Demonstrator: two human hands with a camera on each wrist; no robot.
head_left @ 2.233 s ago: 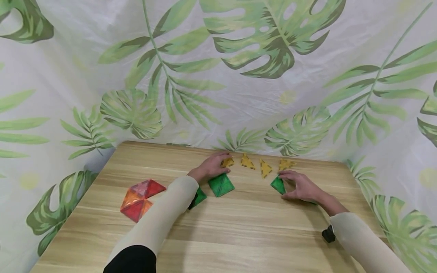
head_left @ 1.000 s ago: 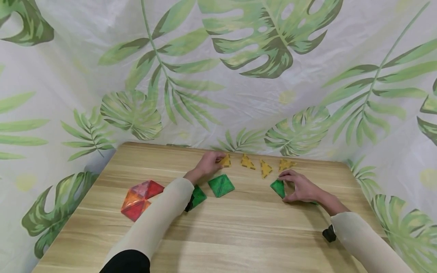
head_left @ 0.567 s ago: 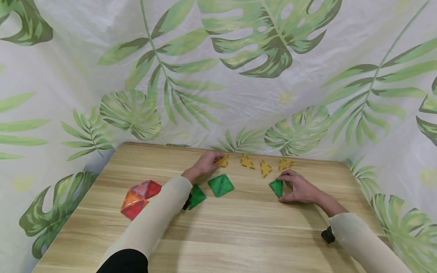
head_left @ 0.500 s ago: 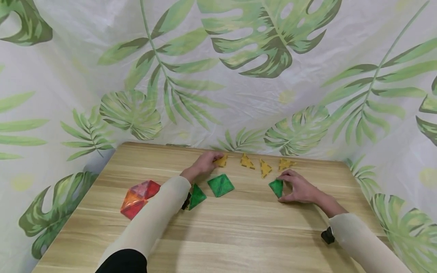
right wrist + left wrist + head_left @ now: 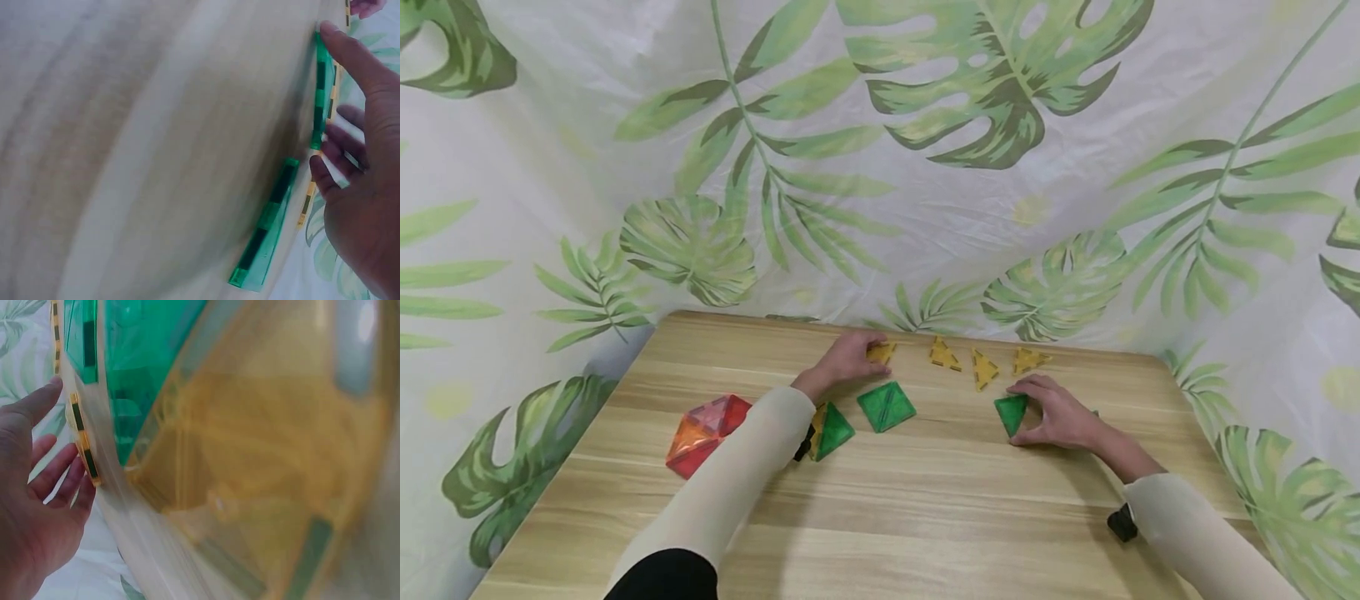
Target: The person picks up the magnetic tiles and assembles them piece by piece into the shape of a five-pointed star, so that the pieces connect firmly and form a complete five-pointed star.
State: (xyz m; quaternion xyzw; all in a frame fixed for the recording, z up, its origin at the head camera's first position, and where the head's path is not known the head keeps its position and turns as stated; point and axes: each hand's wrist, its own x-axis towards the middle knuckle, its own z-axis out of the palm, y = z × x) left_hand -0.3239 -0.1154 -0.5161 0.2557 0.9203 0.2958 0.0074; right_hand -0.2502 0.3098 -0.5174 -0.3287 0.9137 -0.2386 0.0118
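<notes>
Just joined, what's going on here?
Someone is at work at a wood-grain table. The left hand holds a yellow triangular tile near the far edge; the right hand has a green triangular tile between thumb and fingers. Between the hands, two green triangles lie side by side as a diamond, and three more yellow triangles lie apart along the back. The left sleeve partly hides a red-and-orange group.

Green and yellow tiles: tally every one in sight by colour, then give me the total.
Green triangles: 5, one mostly hidden behind the right hand in the head view
Yellow triangles: 5, one partly covered by the left hand there
Total: 10
</notes>
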